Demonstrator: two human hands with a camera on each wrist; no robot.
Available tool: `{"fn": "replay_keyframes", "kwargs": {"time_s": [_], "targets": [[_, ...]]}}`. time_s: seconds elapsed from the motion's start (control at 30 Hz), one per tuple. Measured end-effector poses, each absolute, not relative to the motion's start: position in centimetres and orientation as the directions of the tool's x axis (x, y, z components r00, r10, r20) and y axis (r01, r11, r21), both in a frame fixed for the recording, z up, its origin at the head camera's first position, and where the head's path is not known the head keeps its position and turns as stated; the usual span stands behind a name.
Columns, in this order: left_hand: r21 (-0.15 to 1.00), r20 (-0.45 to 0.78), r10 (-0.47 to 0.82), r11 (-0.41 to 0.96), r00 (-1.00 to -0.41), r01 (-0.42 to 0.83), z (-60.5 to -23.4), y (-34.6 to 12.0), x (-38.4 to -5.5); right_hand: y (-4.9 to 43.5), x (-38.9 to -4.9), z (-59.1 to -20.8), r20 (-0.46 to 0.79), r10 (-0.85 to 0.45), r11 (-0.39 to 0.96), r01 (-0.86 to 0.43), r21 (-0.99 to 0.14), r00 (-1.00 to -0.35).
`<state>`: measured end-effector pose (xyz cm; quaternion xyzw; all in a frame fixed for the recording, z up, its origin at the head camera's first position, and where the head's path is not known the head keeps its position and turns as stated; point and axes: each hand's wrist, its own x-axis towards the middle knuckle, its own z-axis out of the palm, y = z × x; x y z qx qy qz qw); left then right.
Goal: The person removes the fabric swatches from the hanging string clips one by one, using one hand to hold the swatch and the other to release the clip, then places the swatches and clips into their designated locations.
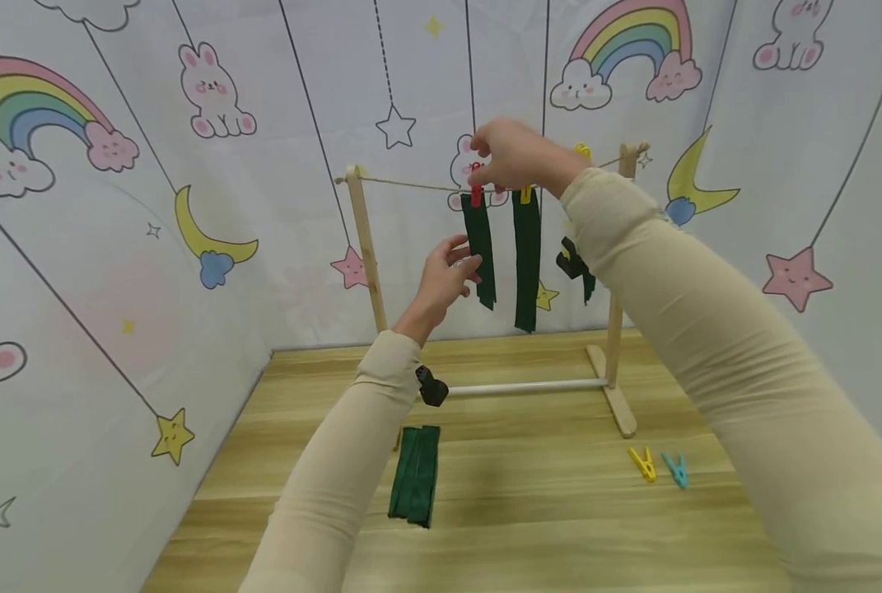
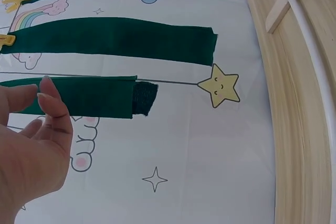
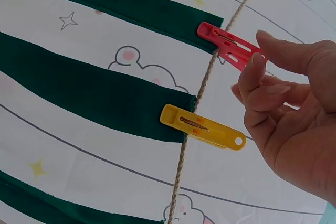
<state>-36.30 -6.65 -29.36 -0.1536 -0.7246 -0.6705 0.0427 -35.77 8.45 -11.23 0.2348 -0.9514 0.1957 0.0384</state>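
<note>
Left hand (image 1: 446,276): fingers were released, beside a green strip (image 1: 481,255). Right hand (image 1: 518,154): fingers were at a red clothespin (image 3: 223,40); whether they pinched it could not be told. Green strip: hung from the rope (image 3: 180,170) by that clothespin, near a yellow clothespin (image 3: 202,127).

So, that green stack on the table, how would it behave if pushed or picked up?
Probably floppy: the similar-looking strips hanging from the line look like thin cloth. The green stack may slide apart, since its edges lie staggered. It seems unlikely to roll, lying flat on the table.
</note>
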Motion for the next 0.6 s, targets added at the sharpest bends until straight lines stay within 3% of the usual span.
{"fn": "replay_keyframes", "kwargs": {"time_s": [0.6], "targets": [[0.965, 0.26, 0.071, -0.035, -0.963, 0.258, -29.1, -5.8, -36.2, 8.3, -36.3, -12.0, 0.2, -0.461, 0.803, -0.502, -0.32, -0.865]]}}
